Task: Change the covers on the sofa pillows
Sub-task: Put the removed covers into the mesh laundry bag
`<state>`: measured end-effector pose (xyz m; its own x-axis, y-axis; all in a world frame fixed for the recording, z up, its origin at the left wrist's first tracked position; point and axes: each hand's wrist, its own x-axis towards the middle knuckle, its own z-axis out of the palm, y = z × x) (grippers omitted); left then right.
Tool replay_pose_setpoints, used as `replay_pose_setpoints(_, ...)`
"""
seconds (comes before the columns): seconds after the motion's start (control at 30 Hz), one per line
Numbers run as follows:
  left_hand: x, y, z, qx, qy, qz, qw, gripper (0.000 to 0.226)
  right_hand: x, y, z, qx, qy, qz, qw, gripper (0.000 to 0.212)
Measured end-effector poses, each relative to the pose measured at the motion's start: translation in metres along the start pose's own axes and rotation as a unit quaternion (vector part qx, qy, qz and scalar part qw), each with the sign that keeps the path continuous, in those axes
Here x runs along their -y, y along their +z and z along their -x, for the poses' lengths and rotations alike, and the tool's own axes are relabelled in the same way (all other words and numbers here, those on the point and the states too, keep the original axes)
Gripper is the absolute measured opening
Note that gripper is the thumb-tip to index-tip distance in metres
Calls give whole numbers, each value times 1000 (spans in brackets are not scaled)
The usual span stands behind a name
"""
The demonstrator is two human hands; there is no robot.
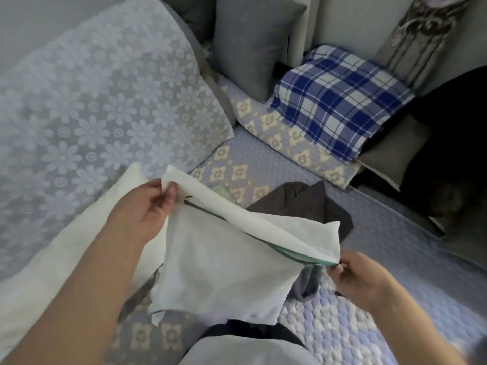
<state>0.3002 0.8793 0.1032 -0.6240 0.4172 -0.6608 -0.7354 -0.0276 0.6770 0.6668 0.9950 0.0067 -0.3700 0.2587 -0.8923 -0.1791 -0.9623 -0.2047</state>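
A white pillow cover (226,270) with a green zipper edge hangs stretched between my hands above the sofa seat. My left hand (147,206) pinches its upper left corner. My right hand (358,280) grips the zipper end at the cover's right corner. A bare white pillow (52,264) lies at the left, partly under my left forearm. A dark brown cover (311,204) lies crumpled on the seat behind the white one. A grey cloth (308,283) shows below the white cover's right corner.
A blue plaid pillow (340,101) and a grey pillow (253,46) sit at the sofa's far end. A large floral-lace cushion (100,96) fills the left. A quilted lilac sofa cover (342,320) spreads underneath. A dark object (453,143) sits at the right.
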Motion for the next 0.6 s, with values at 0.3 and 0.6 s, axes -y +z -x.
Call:
replay_pose_setpoints(0.3, 222, 177, -224, 152, 54, -375, 913, 48, 37, -102, -173, -157, -114, -330, 924, 36)
replay_pose_setpoints(0.6, 399, -72, -201, 130, 154, -680, 705, 53, -3, -91, -244, -325, -223, 176, 902, 17)
